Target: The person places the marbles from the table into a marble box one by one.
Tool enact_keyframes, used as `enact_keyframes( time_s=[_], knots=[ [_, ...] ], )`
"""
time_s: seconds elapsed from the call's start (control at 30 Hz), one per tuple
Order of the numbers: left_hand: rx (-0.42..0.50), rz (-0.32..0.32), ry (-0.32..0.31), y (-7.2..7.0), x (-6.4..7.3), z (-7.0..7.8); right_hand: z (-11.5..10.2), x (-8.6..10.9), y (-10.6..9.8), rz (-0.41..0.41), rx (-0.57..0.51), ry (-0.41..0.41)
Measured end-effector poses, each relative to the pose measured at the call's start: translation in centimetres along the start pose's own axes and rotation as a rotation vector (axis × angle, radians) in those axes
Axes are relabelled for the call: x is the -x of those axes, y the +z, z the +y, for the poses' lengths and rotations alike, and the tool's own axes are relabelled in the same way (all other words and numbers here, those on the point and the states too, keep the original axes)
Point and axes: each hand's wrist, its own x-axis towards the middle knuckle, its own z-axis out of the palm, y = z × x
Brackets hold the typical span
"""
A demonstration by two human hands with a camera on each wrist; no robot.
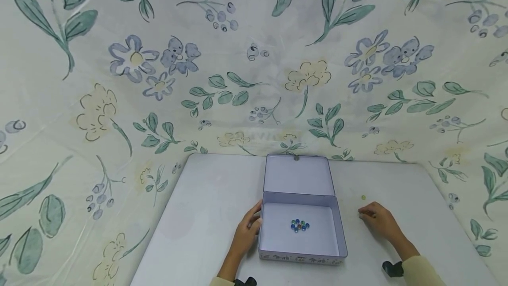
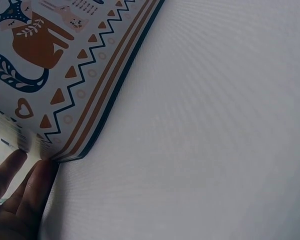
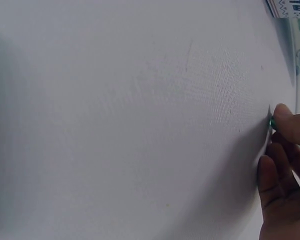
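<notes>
A rectangular tin box [image 1: 299, 244] stands on the table with its hinged lid [image 1: 297, 174] laid back. On its floor lies a cluster of several small glass marbles [image 1: 299, 225], mostly blue and green. My left hand [image 1: 244, 233] rests against the box's left wall; the left wrist view has its fingers [image 2: 36, 192] touching the patterned side [image 2: 85, 90] near a corner. Right of the box, my right hand [image 1: 379, 220] pinches a small green marble [image 3: 273, 122] between thumb and finger, low over the table. A yellow-green marble [image 1: 363, 197] sits on the table just beyond that hand.
The white table [image 1: 202, 202] reaches back to a cloth backdrop [image 1: 254, 92] printed with flowers and leaves. A dark strap piece [image 1: 393, 269] sits at the right wrist, and another [image 1: 246, 281] at the left.
</notes>
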Motion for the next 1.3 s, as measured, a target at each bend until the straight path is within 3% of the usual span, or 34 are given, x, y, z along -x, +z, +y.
enact_keyframes(
  time_s=[0.5,0.77,1.3],
  knots=[
    [-0.016,-0.005,0.012,0.02,0.1,0.04,0.27,0.12,0.29,-0.003,0.003,0.038],
    [-0.012,-0.003,0.018,0.04,0.12,0.01,-0.11,0.54,0.0,-0.013,-0.057,0.086],
    [-0.027,0.009,0.014,0.18,0.0,-0.14,-0.29,0.63,-0.3,-0.017,-0.069,0.073]
  ],
)
